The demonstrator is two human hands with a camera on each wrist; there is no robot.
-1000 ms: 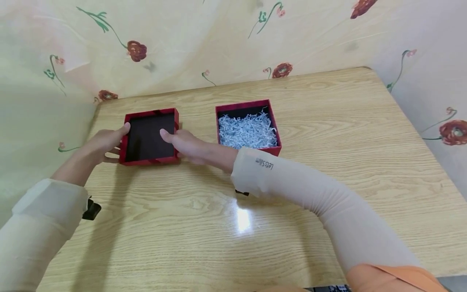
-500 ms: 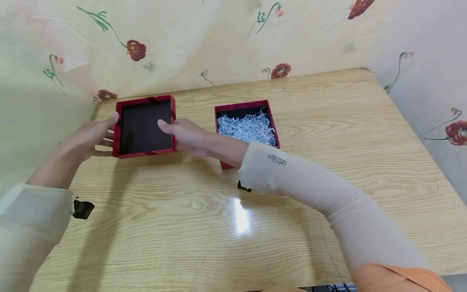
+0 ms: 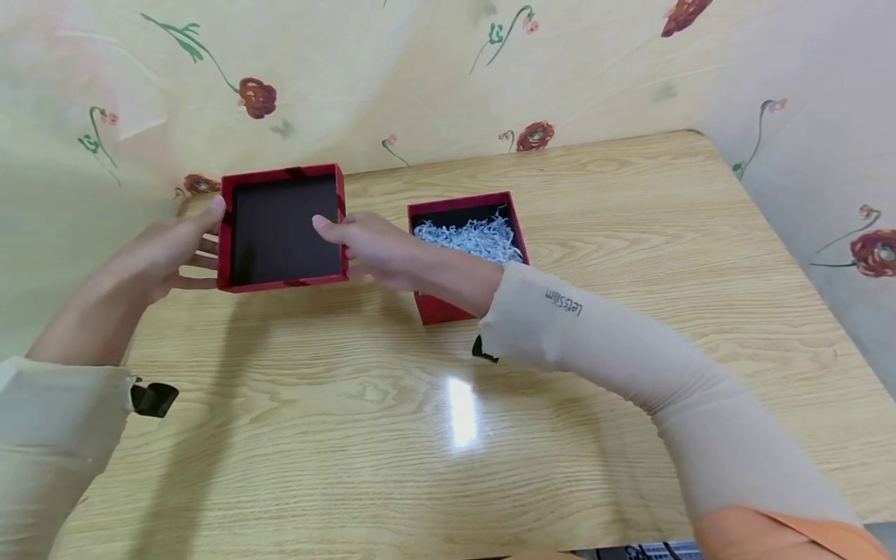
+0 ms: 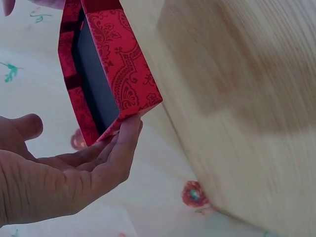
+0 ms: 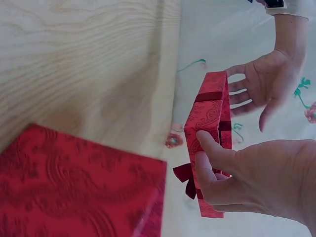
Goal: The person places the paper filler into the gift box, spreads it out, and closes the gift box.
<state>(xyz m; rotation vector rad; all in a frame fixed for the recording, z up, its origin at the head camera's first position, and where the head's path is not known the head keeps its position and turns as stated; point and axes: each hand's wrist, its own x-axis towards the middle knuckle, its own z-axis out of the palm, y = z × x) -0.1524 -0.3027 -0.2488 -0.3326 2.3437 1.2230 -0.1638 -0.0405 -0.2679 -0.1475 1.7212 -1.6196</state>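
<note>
A shallow red box lid (image 3: 283, 225) with a black inside is held up over the back left of the table, its hollow side facing me. Patterned red paper covers its outer walls, and a dark red ribbon bow (image 5: 184, 178) shows on its outer face in the right wrist view. My right hand (image 3: 378, 247) grips the lid's right wall, thumb over the inside and fingers outside. Straight fingers of my left hand (image 4: 74, 180) touch the lid's left edge in the left wrist view, its thumb standing apart from the lid.
A deeper red box (image 3: 448, 308) holding pale blue shredded paper (image 3: 476, 237) stands right of the lid, partly hidden by my right forearm. The wooden table (image 3: 336, 435) meets a flower-patterned cloth (image 3: 392, 78) at the back and sides.
Both hands have lifted the lid up and toward the back of the table, tilting its inside more toward me. The box with shredded paper stays in place.
</note>
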